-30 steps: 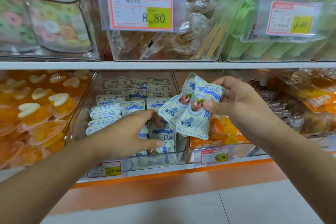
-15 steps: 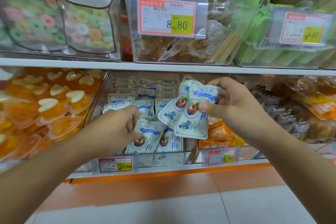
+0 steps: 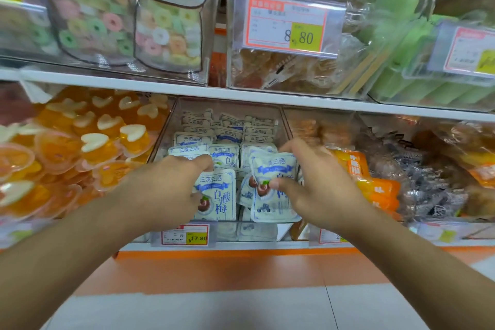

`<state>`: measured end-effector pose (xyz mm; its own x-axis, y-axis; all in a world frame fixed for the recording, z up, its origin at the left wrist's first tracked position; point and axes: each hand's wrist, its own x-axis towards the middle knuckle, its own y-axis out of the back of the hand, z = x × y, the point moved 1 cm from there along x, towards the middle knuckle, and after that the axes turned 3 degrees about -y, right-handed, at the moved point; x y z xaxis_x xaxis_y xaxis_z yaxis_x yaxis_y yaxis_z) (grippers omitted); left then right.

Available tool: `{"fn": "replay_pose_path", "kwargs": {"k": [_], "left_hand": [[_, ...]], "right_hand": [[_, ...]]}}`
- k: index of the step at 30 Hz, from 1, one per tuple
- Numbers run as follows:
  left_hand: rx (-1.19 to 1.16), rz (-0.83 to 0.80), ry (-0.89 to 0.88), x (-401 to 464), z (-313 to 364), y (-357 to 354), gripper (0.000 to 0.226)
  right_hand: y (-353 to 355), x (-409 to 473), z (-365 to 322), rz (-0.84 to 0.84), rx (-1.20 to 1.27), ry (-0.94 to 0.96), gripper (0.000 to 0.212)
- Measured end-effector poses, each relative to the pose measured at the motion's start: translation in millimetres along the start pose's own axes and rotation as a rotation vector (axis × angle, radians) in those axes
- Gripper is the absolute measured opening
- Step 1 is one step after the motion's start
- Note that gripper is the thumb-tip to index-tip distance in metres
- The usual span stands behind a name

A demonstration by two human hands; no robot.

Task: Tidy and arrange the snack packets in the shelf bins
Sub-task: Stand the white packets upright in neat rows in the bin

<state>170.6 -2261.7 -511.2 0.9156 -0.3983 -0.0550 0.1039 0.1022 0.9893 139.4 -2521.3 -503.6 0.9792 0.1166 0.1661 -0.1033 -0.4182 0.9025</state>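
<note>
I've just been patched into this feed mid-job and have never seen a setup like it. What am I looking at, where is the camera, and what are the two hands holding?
There is no machine here: a person works with bare hands. The single camera sits on the person's head and looks forward and down, so both forearms come in from the bottom edge.

Ahead is a shop shelf with clear bins. The middle bin on the lower shelf holds white and blue packets standing in rows. The bin to its left holds orange jelly cups, and above hangs a price tag reading 8.80.

The left hand grips one packet at the front of the middle bin. The right hand pinches a small bunch of packets, low over the same bin's front.
</note>
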Motion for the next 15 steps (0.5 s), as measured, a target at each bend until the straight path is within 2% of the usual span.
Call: {"fn": "replay_pose_path", "kwargs": {"k": [2, 4, 12, 15], "left_hand": [[0.022, -0.014, -0.035, -0.7, 2.4, 1.0, 0.045], [0.043, -0.010, -0.052, -0.9, 4.3, -0.7, 0.046], [-0.055, 0.010, 0.043, 3.1, 1.9, -1.6, 0.048], [-0.107, -0.021, 0.079, 4.7, 2.8, -0.6, 0.049]], "right_hand": [[-4.0, 4.4, 3.6, 0.065, 0.100, -0.059, 0.042], [-9.3, 10.4, 6.4, 0.080, 0.102, -0.047, 0.040], [-14.0, -0.1, 18.1, -0.156, -0.261, 0.234, 0.043], [-13.4, -0.4, 15.8, -0.141, -0.124, 0.193, 0.043]]}}
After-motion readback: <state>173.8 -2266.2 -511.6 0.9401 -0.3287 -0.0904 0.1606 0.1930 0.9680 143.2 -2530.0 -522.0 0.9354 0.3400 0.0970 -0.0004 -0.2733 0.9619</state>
